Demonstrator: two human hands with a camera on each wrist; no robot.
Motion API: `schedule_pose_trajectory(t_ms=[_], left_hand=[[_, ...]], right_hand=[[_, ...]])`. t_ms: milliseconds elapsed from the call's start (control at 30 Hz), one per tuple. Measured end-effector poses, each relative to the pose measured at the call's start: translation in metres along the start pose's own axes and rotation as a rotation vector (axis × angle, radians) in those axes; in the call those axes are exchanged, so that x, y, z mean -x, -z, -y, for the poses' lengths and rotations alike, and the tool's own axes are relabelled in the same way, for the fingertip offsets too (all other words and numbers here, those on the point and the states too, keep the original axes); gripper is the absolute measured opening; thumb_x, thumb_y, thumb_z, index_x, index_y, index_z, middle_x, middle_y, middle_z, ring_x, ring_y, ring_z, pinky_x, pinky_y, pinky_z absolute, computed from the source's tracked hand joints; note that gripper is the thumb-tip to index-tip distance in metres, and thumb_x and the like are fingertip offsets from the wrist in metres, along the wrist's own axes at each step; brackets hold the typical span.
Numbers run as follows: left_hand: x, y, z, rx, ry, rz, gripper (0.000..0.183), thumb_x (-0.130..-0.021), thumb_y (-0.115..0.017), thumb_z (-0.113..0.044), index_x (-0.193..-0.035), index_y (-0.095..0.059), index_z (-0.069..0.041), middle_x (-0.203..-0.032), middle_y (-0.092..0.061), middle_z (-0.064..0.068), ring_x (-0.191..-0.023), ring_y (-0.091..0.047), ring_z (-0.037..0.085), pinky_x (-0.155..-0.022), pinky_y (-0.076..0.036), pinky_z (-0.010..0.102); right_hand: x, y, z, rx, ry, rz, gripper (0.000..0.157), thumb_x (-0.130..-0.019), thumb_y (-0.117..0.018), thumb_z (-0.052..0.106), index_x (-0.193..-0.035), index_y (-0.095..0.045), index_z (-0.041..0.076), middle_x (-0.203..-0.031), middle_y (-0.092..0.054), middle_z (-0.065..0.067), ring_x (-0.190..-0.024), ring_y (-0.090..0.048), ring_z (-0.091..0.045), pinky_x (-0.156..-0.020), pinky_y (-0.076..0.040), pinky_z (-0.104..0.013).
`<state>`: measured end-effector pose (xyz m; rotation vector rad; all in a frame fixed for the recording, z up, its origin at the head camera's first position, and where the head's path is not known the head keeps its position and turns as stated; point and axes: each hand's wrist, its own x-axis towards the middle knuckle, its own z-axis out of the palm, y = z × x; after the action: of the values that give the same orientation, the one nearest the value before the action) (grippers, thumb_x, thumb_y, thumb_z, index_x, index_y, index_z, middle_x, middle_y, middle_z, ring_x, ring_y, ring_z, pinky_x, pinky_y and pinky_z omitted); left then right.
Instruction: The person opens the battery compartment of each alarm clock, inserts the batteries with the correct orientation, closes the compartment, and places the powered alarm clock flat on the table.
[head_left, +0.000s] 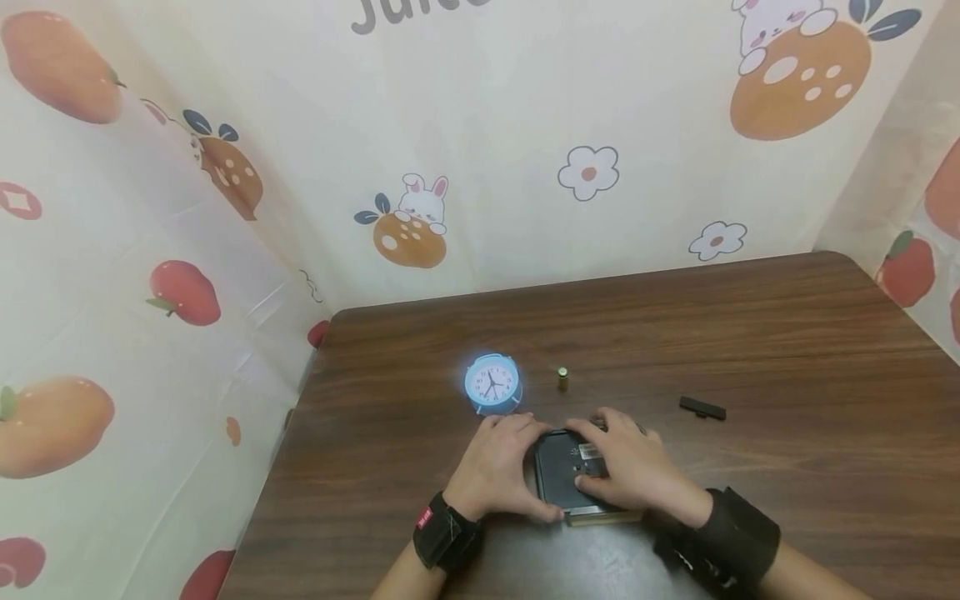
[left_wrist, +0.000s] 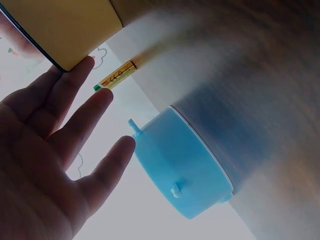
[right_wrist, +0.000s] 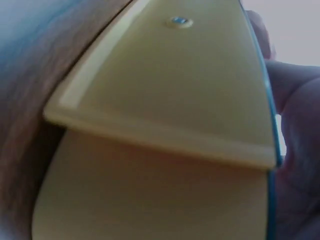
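Note:
A box-shaped device (head_left: 558,473) with a black back and cream sides lies back-up on the table near the front. My left hand (head_left: 501,469) holds its left end, thumb at the near corner and fingers at the far corner. Over its right part lies my right hand (head_left: 628,462), thumb on the black back and fingers reaching to the far edge; it hides much of that part. In the right wrist view, the cream side (right_wrist: 165,90) shows a small round metal spot. Just beyond my left fingers stands a blue alarm clock (head_left: 492,382).
A small battery (head_left: 562,379), gold with a green end, stands upright behind the device. To the right lies a short black plastic strip (head_left: 702,407) with a small tab. The brown wooden table (head_left: 810,333) meets a fruit-patterned curtain (head_left: 510,225) at the back and sides.

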<state>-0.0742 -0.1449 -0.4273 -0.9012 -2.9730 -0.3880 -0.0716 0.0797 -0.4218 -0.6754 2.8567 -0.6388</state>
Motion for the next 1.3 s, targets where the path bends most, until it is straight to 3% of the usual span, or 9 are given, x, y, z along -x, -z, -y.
schedule_pose_trajectory(t_ms=[433,733,1133,1300], left_hand=[[-0.002,0.000,0.001,-0.006,-0.015,-0.027,0.096,-0.049,-0.071,-0.081,-0.126,-0.058,-0.026,-0.124,-0.063,-0.011,-0.125,-0.052,0.013,-0.099,-0.042,0.037],[0.000,-0.002,0.000,-0.023,-0.036,-0.057,0.094,-0.050,-0.070,-0.082,-0.124,-0.059,-0.025,-0.120,-0.064,-0.012,-0.117,-0.054,0.009,-0.095,-0.044,0.036],[0.002,-0.001,-0.001,-0.006,-0.024,-0.049,0.098,-0.049,-0.070,-0.082,-0.127,-0.058,-0.024,-0.122,-0.064,-0.010,-0.118,-0.054,0.010,-0.096,-0.043,0.036],[0.001,-0.002,0.000,-0.002,-0.027,-0.048,0.097,-0.050,-0.070,-0.082,-0.127,-0.058,-0.024,-0.124,-0.064,-0.010,-0.121,-0.054,0.010,-0.096,-0.044,0.036]], right_hand=[[-0.004,0.001,0.001,-0.007,-0.034,0.012,0.073,-0.072,-0.083,0.038,-0.137,-0.052,0.024,-0.129,-0.054,-0.015,-0.115,-0.053,-0.036,-0.078,-0.045,-0.059],[-0.001,0.002,-0.007,-0.014,0.036,-0.008,0.071,-0.072,-0.081,0.043,-0.134,-0.054,0.026,-0.122,-0.057,-0.011,-0.112,-0.052,-0.035,-0.075,-0.046,-0.054],[0.002,0.019,-0.020,-0.012,0.064,-0.121,0.064,-0.071,-0.077,0.053,-0.125,-0.061,0.023,-0.115,-0.063,-0.005,-0.098,-0.059,-0.027,-0.070,-0.048,-0.048],[0.003,0.025,-0.027,-0.026,0.044,-0.178,0.057,-0.076,-0.072,0.056,-0.122,-0.063,0.023,-0.115,-0.065,-0.003,-0.101,-0.062,-0.030,-0.074,-0.048,-0.054]])
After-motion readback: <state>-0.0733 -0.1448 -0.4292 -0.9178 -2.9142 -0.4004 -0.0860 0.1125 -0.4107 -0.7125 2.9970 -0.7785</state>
